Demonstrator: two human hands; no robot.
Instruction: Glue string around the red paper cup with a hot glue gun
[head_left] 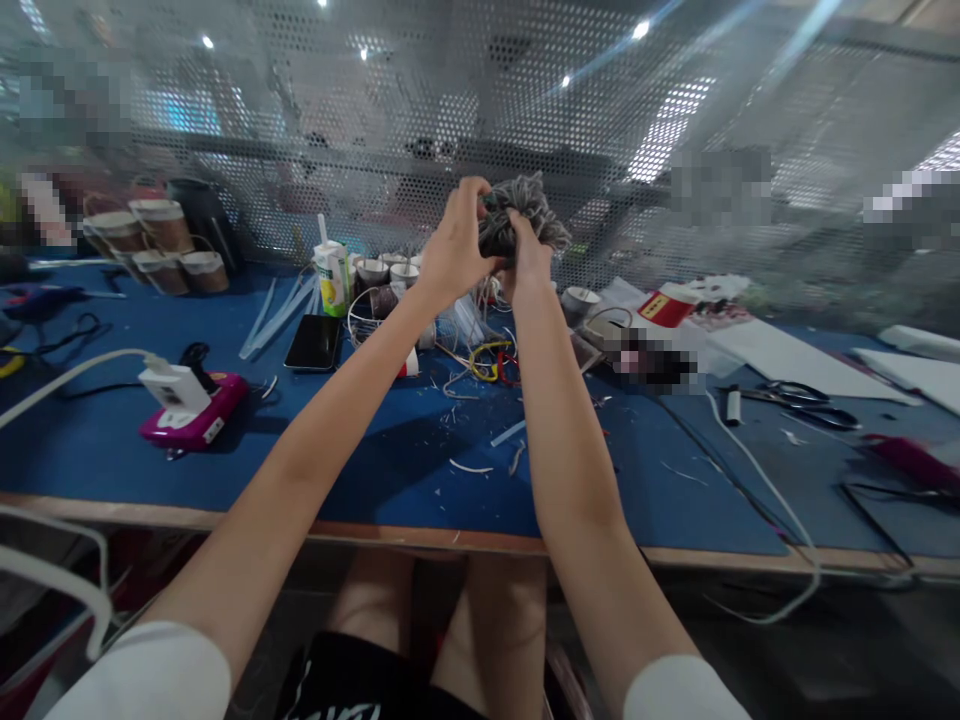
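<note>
Both arms reach out over the blue table, and a shaggy bundle of grey yarn-like strands [529, 200] is held up above its far side. My left hand [459, 235] is closed around the bundle's left side, with a small bit of green showing by its fingertips. From the near right, my right hand [529, 255] presses its fingers into the strands. The loose ends fan out up and to the right. What lies inside the bundle is hidden by the fingers. Below the hands are yellow-handled scissors [487, 362], partly covered by my right forearm.
A magenta power strip [196, 412], a black phone [312, 342] and a drink carton [332, 278] lie to the left. Several small pots [161, 245] stand at back left. Black scissors [806, 397] and white boards [814, 360] lie right. A perforated metal screen [360, 120] rises behind.
</note>
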